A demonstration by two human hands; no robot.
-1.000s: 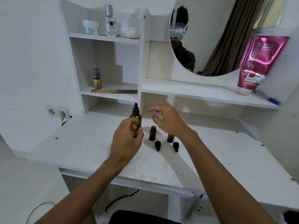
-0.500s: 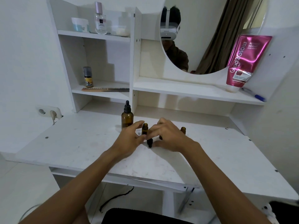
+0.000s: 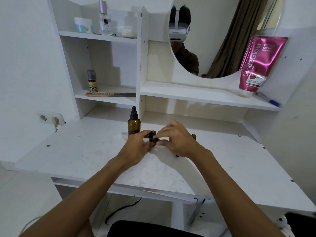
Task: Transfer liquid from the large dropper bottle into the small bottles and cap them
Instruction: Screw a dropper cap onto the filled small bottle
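Observation:
The large amber dropper bottle [image 3: 133, 124] with its black dropper top stands upright on the white desk [image 3: 82, 151], just behind my left hand. My left hand [image 3: 136, 147] pinches a small amber bottle [image 3: 152, 134] whose mouth is uncovered. Coming in from the right, my right hand [image 3: 178, 142] holds a small black cap [image 3: 155, 142] in its fingertips, low against that bottle. A second small amber bottle [image 3: 193, 136] peeks out behind my right hand. Another black cap [image 3: 177, 156] shows under my right wrist.
The desk has a shelf unit behind it with a comb [image 3: 109, 94], a small spray can [image 3: 92, 81], jars and a perfume bottle [image 3: 104, 18]. A pink tube [image 3: 256, 65] and a pen [image 3: 269, 100] sit on the right shelf below a round mirror. A wall socket [image 3: 50, 118] is at left.
My left hand let go of the large dropper bottle and moved right to the small bottle. My right hand came down from the air onto a black cap beside it.

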